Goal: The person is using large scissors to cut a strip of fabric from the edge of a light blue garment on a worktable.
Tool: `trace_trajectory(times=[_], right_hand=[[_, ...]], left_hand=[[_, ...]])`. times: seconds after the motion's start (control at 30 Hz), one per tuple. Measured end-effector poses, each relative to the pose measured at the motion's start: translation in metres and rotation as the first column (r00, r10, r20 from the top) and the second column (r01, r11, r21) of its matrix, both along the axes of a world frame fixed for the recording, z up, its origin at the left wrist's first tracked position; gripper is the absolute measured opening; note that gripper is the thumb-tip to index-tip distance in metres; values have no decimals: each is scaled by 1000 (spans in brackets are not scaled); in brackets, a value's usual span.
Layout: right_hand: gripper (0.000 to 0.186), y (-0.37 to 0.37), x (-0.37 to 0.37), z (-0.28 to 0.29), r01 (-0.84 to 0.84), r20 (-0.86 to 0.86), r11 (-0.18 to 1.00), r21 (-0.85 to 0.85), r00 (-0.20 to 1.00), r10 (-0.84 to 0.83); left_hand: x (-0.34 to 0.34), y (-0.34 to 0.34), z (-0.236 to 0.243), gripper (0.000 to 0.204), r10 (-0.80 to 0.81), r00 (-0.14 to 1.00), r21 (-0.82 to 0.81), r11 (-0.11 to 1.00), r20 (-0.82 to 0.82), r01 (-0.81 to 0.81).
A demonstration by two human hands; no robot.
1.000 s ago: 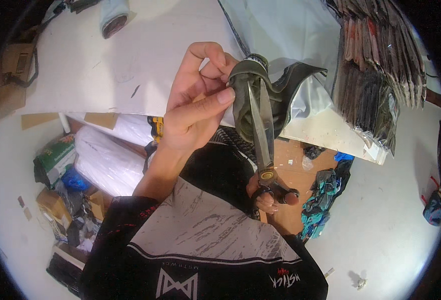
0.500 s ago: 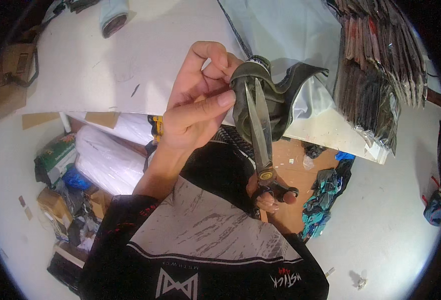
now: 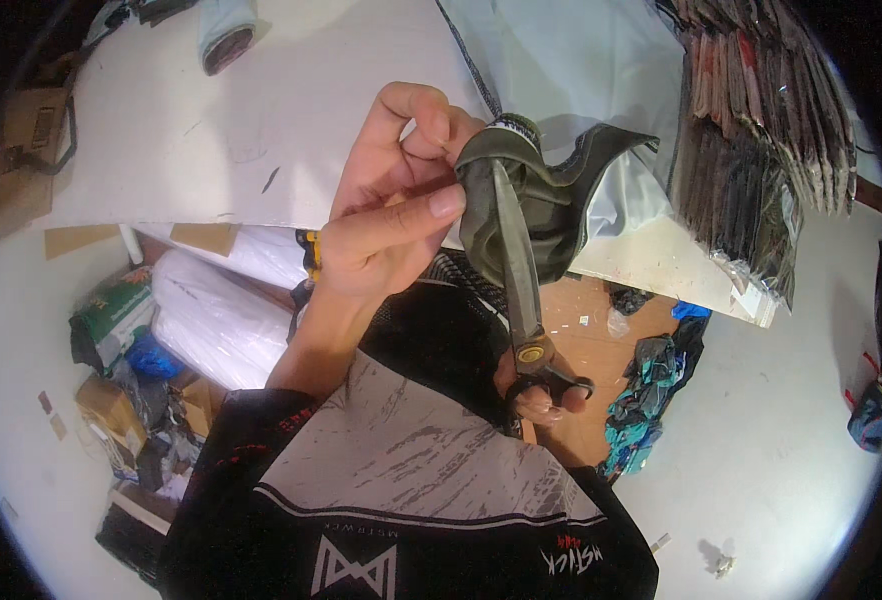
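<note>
Between the thumb and fingers of my left hand [image 3: 391, 195] I pinch the edge of a dark olive piece of fabric [image 3: 561, 225], which hangs in folds to the right. At its top shows a rolled black-and-white band [image 3: 516, 125]. My right hand [image 3: 541, 402], lower down, grips the dark handles of a pair of scissors [image 3: 519, 270]. The blades point upward and lie together against the front of the fabric, their tip close to my left thumb. Part of my right hand is hidden behind the handles.
Beyond the hands lies a white tabletop [image 3: 231, 150], with a pale cloth [image 3: 591, 70] on it. A stack of dark plastic-wrapped packets [image 3: 726, 150] overhangs the right side. Below are white plastic-wrapped rolls [image 3: 221, 320], a cardboard box [image 3: 111, 410] and a teal-and-black cloth heap [image 3: 636, 430].
The scissor blades, slightly apart before, have come together. My left hand and the fabric have shifted very little.
</note>
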State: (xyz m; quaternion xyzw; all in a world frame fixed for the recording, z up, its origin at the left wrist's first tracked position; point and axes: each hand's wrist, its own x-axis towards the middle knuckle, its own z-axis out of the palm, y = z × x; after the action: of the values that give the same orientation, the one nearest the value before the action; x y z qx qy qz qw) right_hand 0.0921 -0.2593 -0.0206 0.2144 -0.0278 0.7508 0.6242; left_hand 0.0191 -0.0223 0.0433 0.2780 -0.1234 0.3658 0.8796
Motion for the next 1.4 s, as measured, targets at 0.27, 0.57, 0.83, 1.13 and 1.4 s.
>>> trace_trajectory(times=[0.27, 0.57, 0.83, 1.13, 1.4], right_hand=[[86, -24, 11, -2, 153, 212, 985, -81, 968, -133], [38, 36, 24, 69, 659, 872, 691, -296, 482, -86], [20, 108, 21, 77, 848, 922, 462, -259, 76, 379], [28, 125, 16, 47, 898, 976, 428, 105, -176, 129], [24, 96, 15, 53, 975, 992, 201, 99, -111, 51]], left_hand=[[-2, 3, 2, 38, 44, 998, 0, 999, -52, -44], [-24, 2, -2, 22, 451, 733, 367, 884, -510, -288], [-51, -7, 2, 29, 591, 543, 578, 786, -596, -221], [-60, -9, 7, 42, 855, 458, 961, 275, -245, 2], [-71, -28, 0, 20, 922, 254, 954, 262, -293, 146]])
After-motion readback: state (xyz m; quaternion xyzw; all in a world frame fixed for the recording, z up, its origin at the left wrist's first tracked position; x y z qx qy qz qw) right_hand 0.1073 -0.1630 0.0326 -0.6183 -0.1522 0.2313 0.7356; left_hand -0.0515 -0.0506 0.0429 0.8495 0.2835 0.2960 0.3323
